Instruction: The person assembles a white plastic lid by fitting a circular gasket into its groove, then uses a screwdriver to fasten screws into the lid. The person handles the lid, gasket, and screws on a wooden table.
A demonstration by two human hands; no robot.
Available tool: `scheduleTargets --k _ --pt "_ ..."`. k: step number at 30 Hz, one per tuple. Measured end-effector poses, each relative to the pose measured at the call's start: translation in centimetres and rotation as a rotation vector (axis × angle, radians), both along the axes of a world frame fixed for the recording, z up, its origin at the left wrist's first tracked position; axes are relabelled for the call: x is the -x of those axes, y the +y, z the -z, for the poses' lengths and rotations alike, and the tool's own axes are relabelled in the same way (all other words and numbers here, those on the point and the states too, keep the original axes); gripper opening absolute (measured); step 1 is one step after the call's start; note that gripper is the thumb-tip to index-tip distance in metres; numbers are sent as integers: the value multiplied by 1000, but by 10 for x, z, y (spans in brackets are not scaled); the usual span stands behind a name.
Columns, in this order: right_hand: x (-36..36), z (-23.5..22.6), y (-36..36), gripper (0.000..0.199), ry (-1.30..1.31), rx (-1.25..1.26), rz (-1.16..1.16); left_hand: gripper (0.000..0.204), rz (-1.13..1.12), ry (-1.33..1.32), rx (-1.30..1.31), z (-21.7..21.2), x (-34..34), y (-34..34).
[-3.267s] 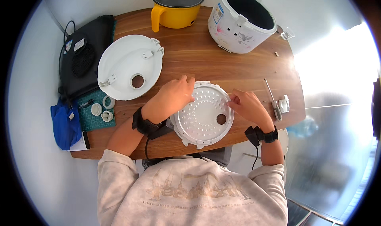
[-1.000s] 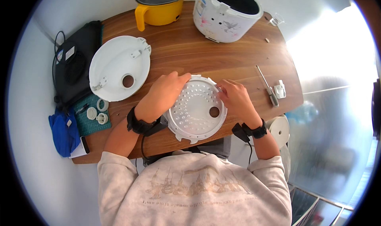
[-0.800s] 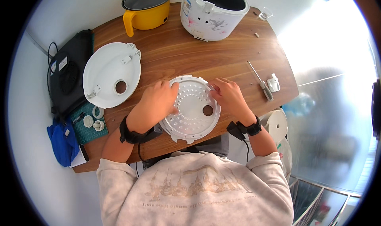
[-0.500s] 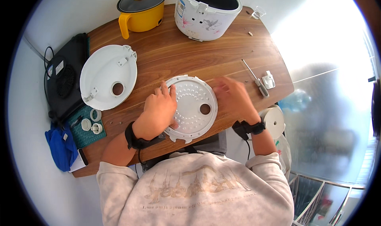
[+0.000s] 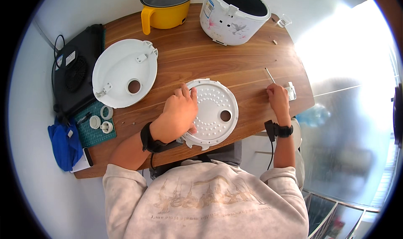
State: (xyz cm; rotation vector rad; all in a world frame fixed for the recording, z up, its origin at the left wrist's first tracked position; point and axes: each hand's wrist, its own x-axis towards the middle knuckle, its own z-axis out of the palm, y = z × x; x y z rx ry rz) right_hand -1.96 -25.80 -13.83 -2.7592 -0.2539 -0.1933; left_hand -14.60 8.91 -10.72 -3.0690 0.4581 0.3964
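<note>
A round white inner lid plate (image 5: 218, 98) lies at the front of the wooden table, with rows of bumps and one round hole. My left hand (image 5: 178, 111) grips its left side, fingers toward the far edge and thumb on the near part. To the right, my right hand (image 5: 278, 98) is closed on a screwdriver (image 5: 269, 75); its thin shaft points away from me and the handle is hidden under the fingers. Just right of that hand sits a small white plastic part (image 5: 291, 91).
A white lid shell (image 5: 117, 64) lies on the left. Behind stand a yellow pot (image 5: 168, 15) and a white rice cooker body (image 5: 228, 24). At left are a black appliance (image 5: 77, 71), a green cutting mat (image 5: 90, 134) with small white rings, and a blue cloth (image 5: 65, 144).
My right hand has moved right, from beside the plate to the screwdriver, and closed on it. My left hand stays on the plate. The whole view has shifted slightly.
</note>
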Motion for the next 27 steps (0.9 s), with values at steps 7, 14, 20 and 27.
scheduleTargets --k 7,14,20,27 --pt "-7 5 7 12 -14 -99 -37 124 48 -40 -26 -1 -1 1" --pt "-8 3 6 10 -10 -56 -58 123 14 -8 25 1 -1 2" --pt "12 -29 24 10 106 -235 16 124 59 -25 -21 -6 -2 1" --pt "54 -70 61 11 63 -495 -193 124 25 8 12 -4 -1 2"
